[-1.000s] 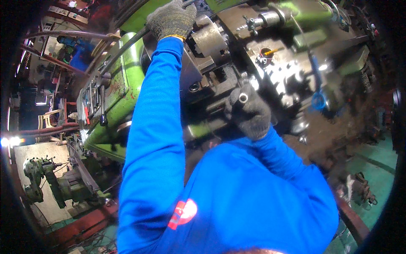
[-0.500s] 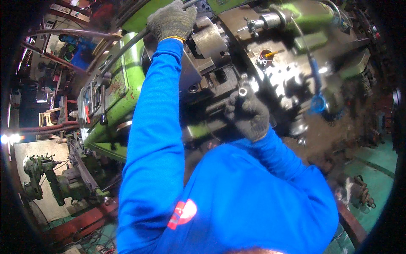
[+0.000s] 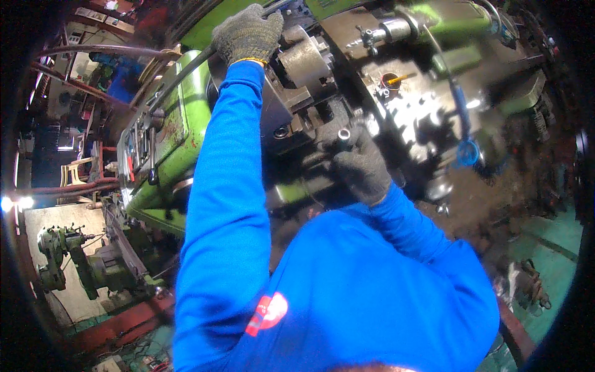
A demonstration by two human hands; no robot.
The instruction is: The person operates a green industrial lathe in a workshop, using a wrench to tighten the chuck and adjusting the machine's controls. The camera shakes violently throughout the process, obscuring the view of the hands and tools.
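Observation:
My left hand, in a grey knit glove, is closed around a long dark bar that slants over the green lathe. Just right of that hand sits the lathe's steel chuck. Below the chuck, my gloved right hand has its fingers closed on a small, bright-ended metal tube. The tube's round open end faces up; the rest of it is hidden by the glove. Some of the right fingers blur into the dark machine parts behind them.
A drill chuck with a bit points toward the lathe chuck. A small round pot with a yellow-handled tool rests on the carriage, near a blue-ended hose. At left, a lever projects from the green housing.
My right hand has shifted a little left with the tube, toward the space below the chuck. My left hand stays on the bar, nearly in place.

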